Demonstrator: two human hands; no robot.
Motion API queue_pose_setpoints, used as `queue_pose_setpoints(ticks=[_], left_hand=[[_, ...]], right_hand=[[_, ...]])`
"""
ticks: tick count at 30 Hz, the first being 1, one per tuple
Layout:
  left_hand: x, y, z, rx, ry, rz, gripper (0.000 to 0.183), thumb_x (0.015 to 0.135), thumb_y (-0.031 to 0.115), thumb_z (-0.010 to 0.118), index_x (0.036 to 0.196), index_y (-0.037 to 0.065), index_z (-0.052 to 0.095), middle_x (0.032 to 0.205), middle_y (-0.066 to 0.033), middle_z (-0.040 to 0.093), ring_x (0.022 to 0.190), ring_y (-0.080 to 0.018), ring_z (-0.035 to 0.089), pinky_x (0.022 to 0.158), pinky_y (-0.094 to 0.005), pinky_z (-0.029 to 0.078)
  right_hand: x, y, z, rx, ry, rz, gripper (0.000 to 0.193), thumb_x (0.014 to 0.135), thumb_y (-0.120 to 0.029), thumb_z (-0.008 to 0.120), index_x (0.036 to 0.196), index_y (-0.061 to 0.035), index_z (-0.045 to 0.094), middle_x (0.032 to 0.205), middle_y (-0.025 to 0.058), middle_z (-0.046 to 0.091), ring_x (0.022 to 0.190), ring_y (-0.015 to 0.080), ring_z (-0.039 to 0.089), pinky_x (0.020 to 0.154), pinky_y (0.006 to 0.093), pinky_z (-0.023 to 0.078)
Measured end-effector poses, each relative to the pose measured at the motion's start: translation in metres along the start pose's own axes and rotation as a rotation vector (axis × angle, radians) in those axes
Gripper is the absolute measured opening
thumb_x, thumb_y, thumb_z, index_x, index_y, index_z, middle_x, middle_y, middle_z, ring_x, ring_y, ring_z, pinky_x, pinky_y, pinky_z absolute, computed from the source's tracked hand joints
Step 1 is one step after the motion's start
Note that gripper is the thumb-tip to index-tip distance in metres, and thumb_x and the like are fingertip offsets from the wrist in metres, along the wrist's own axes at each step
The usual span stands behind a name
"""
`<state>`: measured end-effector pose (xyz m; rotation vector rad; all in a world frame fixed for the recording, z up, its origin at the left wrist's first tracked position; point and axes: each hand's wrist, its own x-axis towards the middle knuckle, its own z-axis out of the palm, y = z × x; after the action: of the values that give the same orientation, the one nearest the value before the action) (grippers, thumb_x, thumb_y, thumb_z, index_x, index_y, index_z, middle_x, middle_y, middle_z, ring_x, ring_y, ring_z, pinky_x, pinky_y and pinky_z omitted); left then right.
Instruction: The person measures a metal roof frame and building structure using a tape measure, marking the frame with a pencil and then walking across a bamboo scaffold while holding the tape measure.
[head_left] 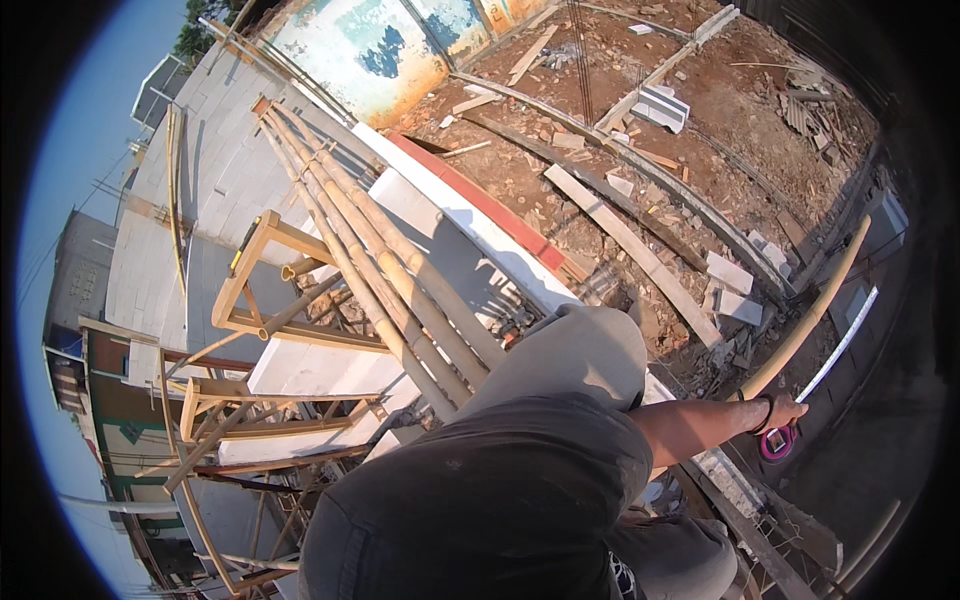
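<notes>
From my bent legs, my right arm reaches out to the right. My right hand (782,412) is closed around a round pink-and-dark tape measure (776,442), whose body shows below the fingers. A narrow white strip (840,343) runs up and away from the fingertips; whether it is the tape's blade I cannot tell. A bamboo pole (815,310) slants close beside this hand. A dark band circles the wrist. My left hand is out of view.
Several bamboo poles (370,250) lie along the wall top left of my knees. Wooden frames (290,285) stand farther left beside a grey block wall (215,150). At upper right, far below, rubble, planks (635,250) and white blocks (660,108) lie on red soil.
</notes>
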<state>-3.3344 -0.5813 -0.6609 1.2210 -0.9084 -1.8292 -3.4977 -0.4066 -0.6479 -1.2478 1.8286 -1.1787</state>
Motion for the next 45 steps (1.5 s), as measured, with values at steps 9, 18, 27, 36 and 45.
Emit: queue_pose_setpoints(ticks=[9, 18, 27, 36, 45], left_hand=[[-0.011, -0.047, 0.015, -0.351, -0.203, -0.136, 0.048, 0.085, 0.050, 0.053, 0.062, 0.008, 0.054, 0.060, -0.0030, 0.053, 0.052, -0.0134, 0.051, 0.050, -0.0306, 0.042], [-0.021, -0.073, 0.006, -0.214, -0.285, -0.175, 0.050, 0.087, 0.049, 0.049, 0.062, 0.005, 0.055, 0.060, -0.0052, 0.055, 0.055, -0.0144, 0.055, 0.050, -0.0305, 0.044], [-0.050, -0.079, -0.020, -0.208, -0.316, -0.284, 0.051, 0.088, 0.050, 0.047, 0.062, 0.006, 0.055, 0.063, -0.0030, 0.054, 0.059, -0.0120, 0.049, 0.057, -0.0265, 0.042], [-0.083, -0.118, -0.065, -0.016, -0.230, -0.279, 0.063, 0.087, 0.058, 0.040, 0.063, 0.003, 0.058, 0.063, -0.0066, 0.060, 0.061, -0.0164, 0.058, 0.061, -0.0319, 0.046], [-0.066, -0.123, -0.050, -0.135, -0.253, -0.284, 0.055, 0.088, 0.053, 0.046, 0.065, 0.004, 0.057, 0.063, -0.0052, 0.058, 0.058, -0.0134, 0.056, 0.057, -0.0267, 0.048]], right_hand=[[-0.035, -0.005, -0.017, -0.023, -0.091, 0.179, 0.032, 0.090, -0.032, 0.053, 0.101, -0.0022, 0.060, 0.072, 0.0017, 0.054, 0.067, 0.0087, 0.047, 0.060, 0.0234, 0.038], [-0.051, -0.018, 0.020, 0.007, -0.121, 0.261, 0.025, 0.092, -0.025, 0.049, 0.099, -0.0024, 0.058, 0.071, 0.0018, 0.051, 0.064, 0.0092, 0.046, 0.061, 0.0248, 0.038], [-0.053, -0.010, 0.041, -0.013, -0.212, 0.343, 0.024, 0.093, -0.023, 0.048, 0.091, 0.0000, 0.054, 0.069, 0.0025, 0.050, 0.064, 0.0097, 0.046, 0.059, 0.0247, 0.038], [-0.063, 0.004, 0.057, 0.053, -0.426, 0.441, 0.025, 0.093, -0.023, 0.048, 0.095, 0.0003, 0.055, 0.069, 0.0037, 0.051, 0.063, 0.0100, 0.047, 0.059, 0.0250, 0.040], [-0.050, 0.012, 0.067, 0.063, -0.356, 0.380, 0.028, 0.092, -0.025, 0.050, 0.096, 0.0014, 0.057, 0.075, 0.0049, 0.055, 0.067, 0.0108, 0.050, 0.060, 0.0253, 0.040]])
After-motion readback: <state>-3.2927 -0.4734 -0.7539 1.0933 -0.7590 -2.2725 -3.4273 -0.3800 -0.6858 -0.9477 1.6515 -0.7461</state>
